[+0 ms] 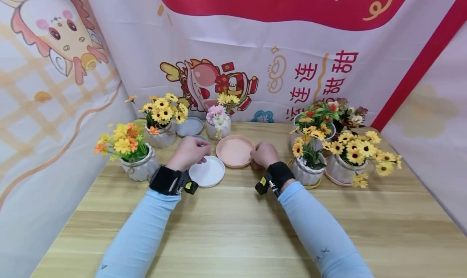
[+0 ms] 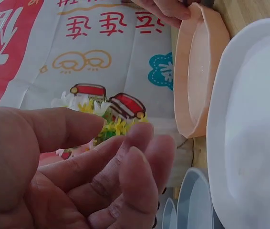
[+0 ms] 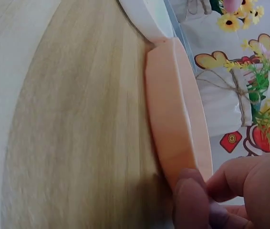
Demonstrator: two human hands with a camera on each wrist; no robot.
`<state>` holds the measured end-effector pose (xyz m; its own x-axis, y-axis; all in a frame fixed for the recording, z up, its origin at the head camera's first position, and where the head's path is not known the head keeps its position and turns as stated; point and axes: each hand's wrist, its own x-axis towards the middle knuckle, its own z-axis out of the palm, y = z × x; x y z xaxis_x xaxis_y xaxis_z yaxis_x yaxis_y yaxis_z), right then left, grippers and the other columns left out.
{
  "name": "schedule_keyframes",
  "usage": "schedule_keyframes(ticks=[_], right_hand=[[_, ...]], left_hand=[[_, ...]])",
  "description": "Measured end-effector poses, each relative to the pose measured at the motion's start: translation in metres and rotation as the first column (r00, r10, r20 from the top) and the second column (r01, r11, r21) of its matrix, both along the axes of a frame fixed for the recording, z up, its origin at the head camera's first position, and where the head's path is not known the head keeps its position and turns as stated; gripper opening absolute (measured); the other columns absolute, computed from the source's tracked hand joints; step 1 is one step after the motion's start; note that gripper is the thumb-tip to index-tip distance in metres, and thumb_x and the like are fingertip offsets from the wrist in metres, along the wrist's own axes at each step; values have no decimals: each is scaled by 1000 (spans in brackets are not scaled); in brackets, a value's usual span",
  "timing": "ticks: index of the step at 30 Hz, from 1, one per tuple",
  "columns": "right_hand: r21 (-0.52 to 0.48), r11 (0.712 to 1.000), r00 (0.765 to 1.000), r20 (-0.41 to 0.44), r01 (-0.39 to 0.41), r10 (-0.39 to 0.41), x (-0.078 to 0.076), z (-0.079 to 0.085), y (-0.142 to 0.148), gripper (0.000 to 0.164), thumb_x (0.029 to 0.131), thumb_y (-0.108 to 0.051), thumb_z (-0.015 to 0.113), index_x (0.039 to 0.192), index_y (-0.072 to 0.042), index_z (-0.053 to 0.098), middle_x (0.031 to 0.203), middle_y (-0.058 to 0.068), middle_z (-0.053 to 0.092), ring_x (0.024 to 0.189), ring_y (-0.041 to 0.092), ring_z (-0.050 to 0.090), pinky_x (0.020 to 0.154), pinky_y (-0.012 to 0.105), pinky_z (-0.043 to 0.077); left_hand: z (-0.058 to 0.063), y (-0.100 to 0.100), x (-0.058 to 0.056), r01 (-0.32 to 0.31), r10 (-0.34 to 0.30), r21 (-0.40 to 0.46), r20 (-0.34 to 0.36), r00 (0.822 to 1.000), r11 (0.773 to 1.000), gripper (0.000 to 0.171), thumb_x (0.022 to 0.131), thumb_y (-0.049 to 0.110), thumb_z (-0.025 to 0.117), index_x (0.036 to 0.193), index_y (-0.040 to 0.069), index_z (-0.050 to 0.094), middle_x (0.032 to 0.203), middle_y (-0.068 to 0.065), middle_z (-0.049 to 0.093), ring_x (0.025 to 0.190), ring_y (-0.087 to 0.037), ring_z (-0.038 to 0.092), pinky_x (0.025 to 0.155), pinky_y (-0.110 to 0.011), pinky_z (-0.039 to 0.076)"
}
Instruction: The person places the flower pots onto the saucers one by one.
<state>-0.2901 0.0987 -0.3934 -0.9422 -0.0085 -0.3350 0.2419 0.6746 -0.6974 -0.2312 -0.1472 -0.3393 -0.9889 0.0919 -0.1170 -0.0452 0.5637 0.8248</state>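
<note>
My right hand [image 1: 264, 154] pinches the right rim of a peach-coloured plant saucer [image 1: 235, 151] that rests on the table. In the right wrist view, the thumb and fingers [image 3: 191, 202] close on the peach saucer's edge [image 3: 171, 112]. Over a white saucer [image 1: 207, 172] hangs my left hand [image 1: 191, 152], its fingers loosely bent. The left wrist view shows a gap between that hand's thumb and fingertips, with nothing held. A grey-blue saucer lies partly hidden behind the left hand, and a grey saucer [image 1: 189, 126] sits farther back.
At the left stand pots of orange-yellow flowers [image 1: 125, 142] and yellow flowers [image 1: 163, 112]. A small pot of pink and white flowers [image 1: 219, 122] is behind the saucers. Several flower pots crowd the right, one on a pink saucer [image 1: 337, 178]. A printed cloth [image 1: 237, 39] hangs behind the table.
</note>
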Motion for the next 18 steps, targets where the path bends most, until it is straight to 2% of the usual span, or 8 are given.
schedule_keyframes(ticks=[3,6,10,12,14,16,18], right_hand=[[-13,999,999,-1,43,-43,-2,-1,7,15,99,-14,57,102,-3,66,68,7,68,50,14,62,45,23,50],[-34,991,992,-11,126,-126,-3,-1,15,15,99,-15,56,103,-3,65,68,7,68,51,15,62,45,23,49],[-99,962,966,-22,255,-258,-6,-1,20,16,99,-16,55,103,-4,65,66,7,67,52,17,63,46,24,48],[-145,936,945,-18,320,-326,-8,-2,21,16,99,-16,54,105,-5,63,65,7,67,52,17,63,48,24,49],[-176,910,923,-15,375,-384,-11,-4,20,17,98,-17,54,110,-6,61,65,6,67,53,17,63,49,25,49],[-217,879,899,-14,425,-438,-14,-5,19,22,98,-16,54,117,-5,58,66,6,68,53,17,64,51,25,51],[-242,853,878,-14,462,-479,-17,-7,17,28,98,-17,54,123,-4,56,67,6,68,53,18,64,52,26,51]], left_hand=[[-1,11,-5,12,-12,-13,11,1000,1000,36,98,17,55,126,-4,64,100,-16,71,72,-20,68,64,-26,56],[0,25,-11,47,-47,-20,25,999,999,38,99,18,54,130,-3,61,104,-15,71,78,-23,70,68,-26,57],[-1,48,-23,84,-83,-29,39,996,996,44,98,14,53,138,-4,53,103,-17,71,75,-22,69,68,-26,58],[-2,61,-31,84,-82,-29,58,995,996,44,97,12,53,137,-5,53,101,-18,71,70,-21,68,65,-25,58],[-4,74,-40,80,-76,-53,75,994,995,36,96,11,54,126,-7,58,96,-17,70,65,-19,67,61,-24,57],[-5,86,-47,80,-72,-97,91,993,992,25,97,13,53,107,-8,63,88,-15,68,62,-19,68,59,-23,56],[-7,95,-56,92,-73,-156,122,990,983,27,100,17,52,89,-5,63,80,-12,68,59,-17,68,59,-22,54]])
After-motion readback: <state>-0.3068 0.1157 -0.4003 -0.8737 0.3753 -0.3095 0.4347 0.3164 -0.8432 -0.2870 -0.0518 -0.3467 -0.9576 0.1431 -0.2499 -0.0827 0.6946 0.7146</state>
